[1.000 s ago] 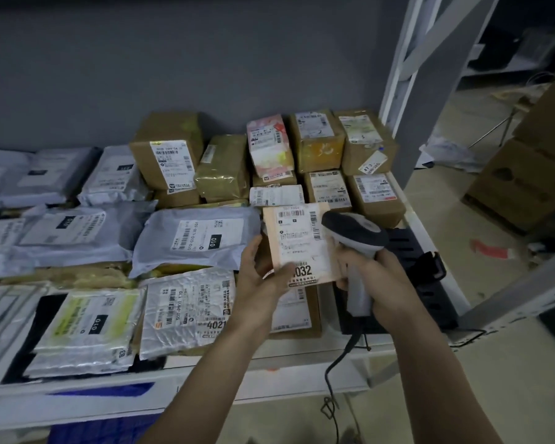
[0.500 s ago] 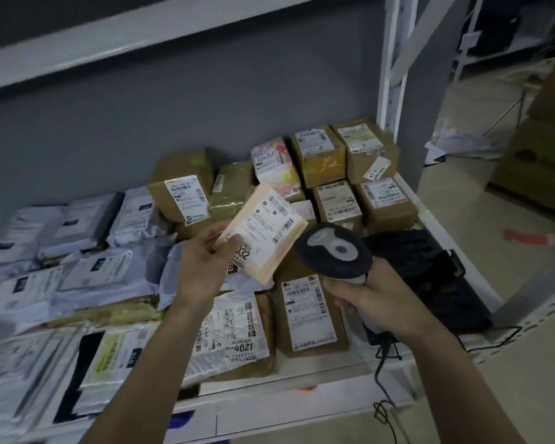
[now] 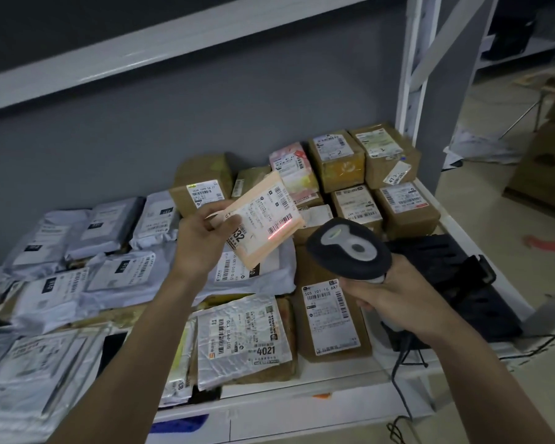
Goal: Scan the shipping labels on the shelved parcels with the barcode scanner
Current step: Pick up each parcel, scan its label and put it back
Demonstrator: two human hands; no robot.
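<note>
Now a red scan line lies across the barcode of the parcel (image 3: pixel 263 219), absent before. Left hand (image 3: pixel 202 238) pinches that parcel, tilted above the shelf (image 3: pixel 334 382). Right hand (image 3: pixel 394 302) grips the scanner (image 3: pixel 350 251), just beside it.

Scanner (image 3: pixel 348 248) beam crosses the held parcel's (image 3: pixel 263 219) label.

scanner handle (image 3: pixel 385 318) hidden, label text (image 3: pixel 263 216) unreadable

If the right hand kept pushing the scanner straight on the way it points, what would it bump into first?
Probably the small parcel held up by the left hand; the barcode scanner in the right hand aims there, its red line on the label. Depth is uncertain.
</note>
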